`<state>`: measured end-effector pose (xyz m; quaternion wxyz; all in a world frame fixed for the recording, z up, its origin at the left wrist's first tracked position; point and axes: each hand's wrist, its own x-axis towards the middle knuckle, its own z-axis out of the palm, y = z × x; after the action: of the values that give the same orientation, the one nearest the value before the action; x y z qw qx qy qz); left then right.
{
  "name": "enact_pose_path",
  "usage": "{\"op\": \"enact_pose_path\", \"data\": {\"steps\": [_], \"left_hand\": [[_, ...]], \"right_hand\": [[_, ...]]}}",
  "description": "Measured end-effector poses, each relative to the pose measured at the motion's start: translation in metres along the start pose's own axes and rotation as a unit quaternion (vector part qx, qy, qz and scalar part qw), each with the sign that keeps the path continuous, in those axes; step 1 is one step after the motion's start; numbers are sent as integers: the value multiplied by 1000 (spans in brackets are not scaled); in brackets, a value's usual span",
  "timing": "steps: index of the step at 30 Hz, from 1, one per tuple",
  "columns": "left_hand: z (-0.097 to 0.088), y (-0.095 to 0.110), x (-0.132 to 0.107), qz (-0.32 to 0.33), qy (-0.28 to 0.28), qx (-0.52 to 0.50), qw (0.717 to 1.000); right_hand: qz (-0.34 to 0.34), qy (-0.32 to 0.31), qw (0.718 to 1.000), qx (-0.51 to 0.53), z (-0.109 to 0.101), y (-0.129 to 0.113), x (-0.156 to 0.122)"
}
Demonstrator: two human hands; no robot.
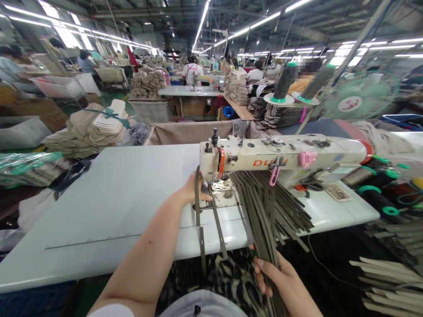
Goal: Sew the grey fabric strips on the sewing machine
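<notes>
My left hand point(191, 190) is beside the needle area of a white sewing machine point(244, 154). A narrow olive-grey strap point(197, 202) runs across that hand and hangs over the table's front edge. Its thumb lies against a second length of strap point(218, 224), which comes from near the presser foot; the other fingers are partly hidden. Below the table edge, my right hand point(277, 275) is closed round the lower ends of several straps from a thick bundle point(261, 211). This bundle fans out on the table under the machine arm.
The white table point(125, 193) has a ruler line along its front. Thread cones point(373, 198) stand at the right, near a green fan point(357, 99). Pale strips point(390, 281) stick out at lower right. Stacked fabric pieces point(99, 123) lie behind at left; other people work farther off.
</notes>
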<state>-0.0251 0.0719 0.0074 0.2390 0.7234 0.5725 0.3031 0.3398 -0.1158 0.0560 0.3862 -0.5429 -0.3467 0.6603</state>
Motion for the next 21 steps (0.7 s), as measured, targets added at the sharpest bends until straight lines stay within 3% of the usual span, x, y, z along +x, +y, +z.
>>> {"op": "enact_pose_path", "data": {"steps": [7, 14, 21], "left_hand": [[-2, 3, 0, -5, -19, 24, 1000], [-2, 8, 1, -16, -24, 38, 999], [3, 6, 1, -41, -25, 45, 998]], "right_hand": [[-11, -39, 999, -6, 0, -33, 7], [8, -31, 999, 14, 2, -56, 36], [-12, -61, 998, 6, -3, -71, 36]]}}
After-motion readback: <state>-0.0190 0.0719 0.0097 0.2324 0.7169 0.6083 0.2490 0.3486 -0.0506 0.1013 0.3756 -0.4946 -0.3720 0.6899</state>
